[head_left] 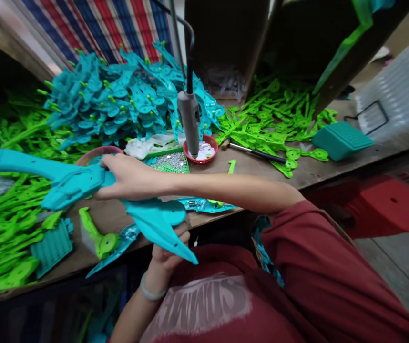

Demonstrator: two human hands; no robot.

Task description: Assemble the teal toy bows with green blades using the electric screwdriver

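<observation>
A long turquoise plastic toy part [72,183] stretches from the left edge toward my body and ends in a pointed blade. My right hand [129,176] reaches across to the left and is wrapped round its middle. Near the pointed end, my left hand [170,243] grips from below, its fingers partly hidden behind the plastic. Under the blade lie a turquoise half-shell [127,238] and a lime-green piece with a round end [106,244]. Another turquoise shell [206,205] rests at the bench edge, with small parts inside it.
An electric screwdriver [189,116] hangs over a red bowl [216,151]. Beside it is a green tray [189,167] of screws. Turquoise parts [118,100] are heaped behind, lime-green parts [269,119] to the right. A hammer [258,152] and teal basket [342,140] lie there too.
</observation>
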